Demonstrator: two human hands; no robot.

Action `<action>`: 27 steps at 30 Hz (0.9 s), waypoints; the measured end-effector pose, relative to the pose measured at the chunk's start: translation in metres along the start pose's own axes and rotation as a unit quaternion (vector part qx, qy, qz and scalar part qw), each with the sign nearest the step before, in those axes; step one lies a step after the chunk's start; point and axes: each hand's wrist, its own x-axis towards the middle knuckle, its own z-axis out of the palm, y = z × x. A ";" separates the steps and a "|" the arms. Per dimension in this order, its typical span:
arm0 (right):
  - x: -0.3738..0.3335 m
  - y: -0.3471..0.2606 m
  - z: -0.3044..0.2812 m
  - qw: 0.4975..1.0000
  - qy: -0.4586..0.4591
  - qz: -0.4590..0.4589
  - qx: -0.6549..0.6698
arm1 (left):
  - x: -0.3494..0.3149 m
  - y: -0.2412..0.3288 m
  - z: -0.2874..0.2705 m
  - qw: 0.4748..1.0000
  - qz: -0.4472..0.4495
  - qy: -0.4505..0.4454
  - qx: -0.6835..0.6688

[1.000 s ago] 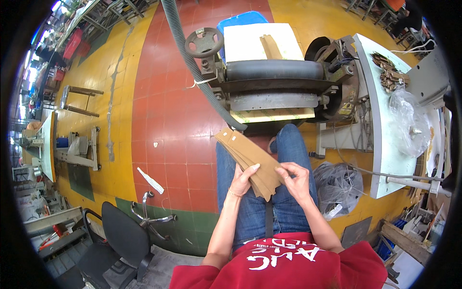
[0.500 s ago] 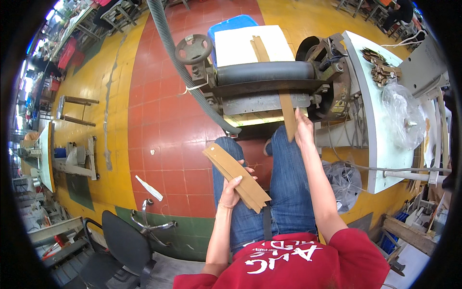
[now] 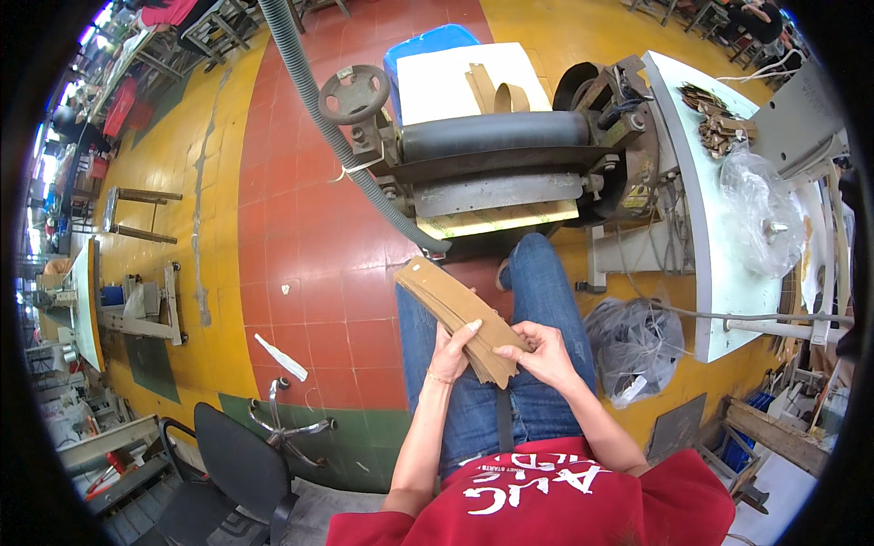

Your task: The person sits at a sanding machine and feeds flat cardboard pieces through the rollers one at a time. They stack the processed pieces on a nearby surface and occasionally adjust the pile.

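Gripping brown strips in front of the roller machine, the left hand steadies them; the right hand pinches the end farther from it. Uneven overlap could let some slip.

Slightly fanned stack of brown strips, aslant over the lap

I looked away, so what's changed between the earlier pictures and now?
The right hand let go of a brown strip at the roller and drew back to the strip stack; the released strip seemingly now curls up beyond the roller, right of a flat strip. The left hand still holds the stack.
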 end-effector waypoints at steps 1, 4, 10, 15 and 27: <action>0.002 -0.003 0.000 0.999 0.026 -0.028 0.015 | 0.000 0.000 0.000 1.000 0.010 0.005 0.002; 0.007 -0.006 -0.006 0.995 0.092 -0.029 0.025 | -0.001 0.002 -0.002 0.999 0.001 0.040 0.019; 0.042 0.010 -0.043 0.977 0.175 -0.030 0.121 | -0.010 0.006 -0.012 0.998 0.008 -0.016 -0.054; 0.075 0.031 -0.065 0.965 0.162 0.054 0.201 | -0.019 0.008 -0.016 1.000 0.000 0.002 -0.028; 0.139 0.029 -0.038 0.919 0.232 0.091 0.307 | -0.014 0.007 -0.010 0.997 -0.009 -0.048 -0.052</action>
